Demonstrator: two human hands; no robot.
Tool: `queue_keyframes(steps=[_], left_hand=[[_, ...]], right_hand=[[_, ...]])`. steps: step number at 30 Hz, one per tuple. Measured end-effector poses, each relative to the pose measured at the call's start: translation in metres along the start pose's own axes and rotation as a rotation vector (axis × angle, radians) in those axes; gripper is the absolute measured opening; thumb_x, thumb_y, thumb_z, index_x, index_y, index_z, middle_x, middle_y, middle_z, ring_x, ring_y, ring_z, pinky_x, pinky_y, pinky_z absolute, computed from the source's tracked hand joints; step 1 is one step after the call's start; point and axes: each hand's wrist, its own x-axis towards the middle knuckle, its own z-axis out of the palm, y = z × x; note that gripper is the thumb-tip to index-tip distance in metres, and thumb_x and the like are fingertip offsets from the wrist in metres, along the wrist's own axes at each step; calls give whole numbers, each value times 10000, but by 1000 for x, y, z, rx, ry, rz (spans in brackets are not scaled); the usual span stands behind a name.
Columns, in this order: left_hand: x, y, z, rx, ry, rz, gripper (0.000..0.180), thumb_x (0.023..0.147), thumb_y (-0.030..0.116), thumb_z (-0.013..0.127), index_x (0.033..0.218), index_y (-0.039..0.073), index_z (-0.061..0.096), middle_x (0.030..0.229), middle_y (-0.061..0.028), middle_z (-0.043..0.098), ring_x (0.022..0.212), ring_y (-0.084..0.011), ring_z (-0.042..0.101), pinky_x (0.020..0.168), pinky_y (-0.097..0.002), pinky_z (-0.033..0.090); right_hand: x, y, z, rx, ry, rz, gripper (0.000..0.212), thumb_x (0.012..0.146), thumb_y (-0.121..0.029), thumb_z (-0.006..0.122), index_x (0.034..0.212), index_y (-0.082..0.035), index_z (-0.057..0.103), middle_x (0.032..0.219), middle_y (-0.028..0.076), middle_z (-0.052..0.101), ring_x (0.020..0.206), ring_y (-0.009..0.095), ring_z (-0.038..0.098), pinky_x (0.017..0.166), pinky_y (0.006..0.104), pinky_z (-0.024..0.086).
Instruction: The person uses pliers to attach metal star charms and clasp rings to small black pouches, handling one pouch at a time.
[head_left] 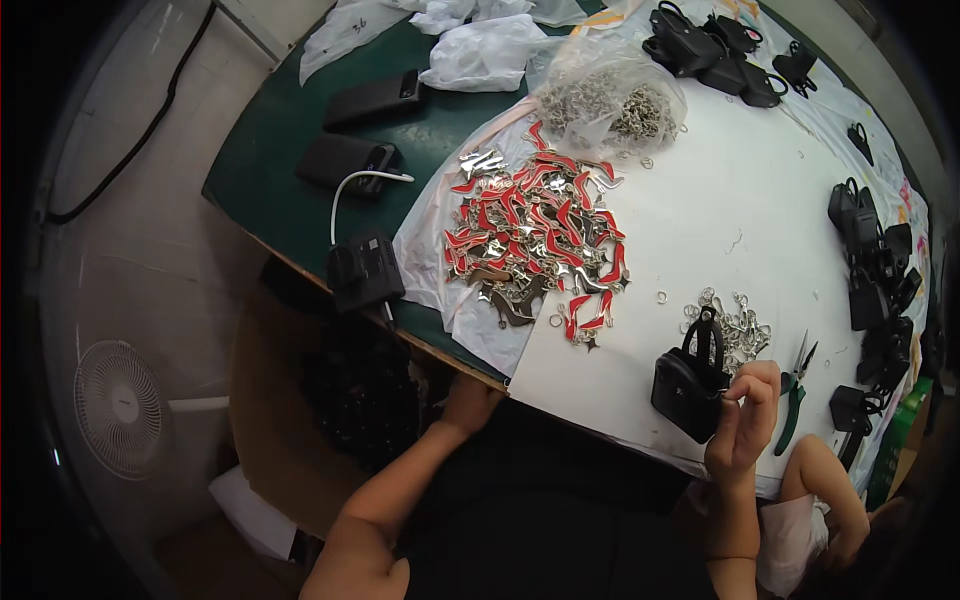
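Note:
My right hand [745,415] is closed in a pinch at the right side of a small black zip pouch [685,395]. The pouch, with a black strap loop on top, is tilted over the near edge of the white work surface. Just behind it lies a small heap of silver clasps and rings [740,330]. Pliers with green handles [795,390] rest right of my hand. My left hand [470,405] is at the table's front edge, its fingers mostly hidden. Beyond it lies a pile of red and silver high-heel shoe charms [540,220], a few of them dark brown.
A clear bag of metal rings [610,105] stands behind the charms. More black pouches lie at the back [700,50] and along the right edge [870,260]. Black power banks [365,270] sit at left, one with a white cable. Another person's arm [825,480] is close at lower right.

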Motion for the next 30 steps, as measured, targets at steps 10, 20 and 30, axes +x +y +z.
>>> queue_keyframes(steps=[10,20,30], left_hand=[[18,66,-53,124,-242,124,401,874,266,667,1198,31,634,1233,-222,617,1137,-412,585,978,-456,475],[4,124,-143,59,-744,190,350,779,138,703,1096,-3,655,1025,-207,660,934,-385,646,815,-429,523],[-40,131,-198,-1281,-316,82,154,910,134,682,884,14,589,886,-112,635,773,-165,617,681,-302,489]], right_hand=[[-8,2,-2,-16,-11,55,24,919,-13,489,913,-14,466,937,102,431,866,199,415,813,299,347],[-5,-2,-3,3,-17,31,60,881,19,522,917,-15,487,916,107,458,840,210,436,778,304,364],[-5,-4,-2,-10,-1,-14,122,844,58,562,930,-12,511,890,116,485,802,223,466,738,305,395]])
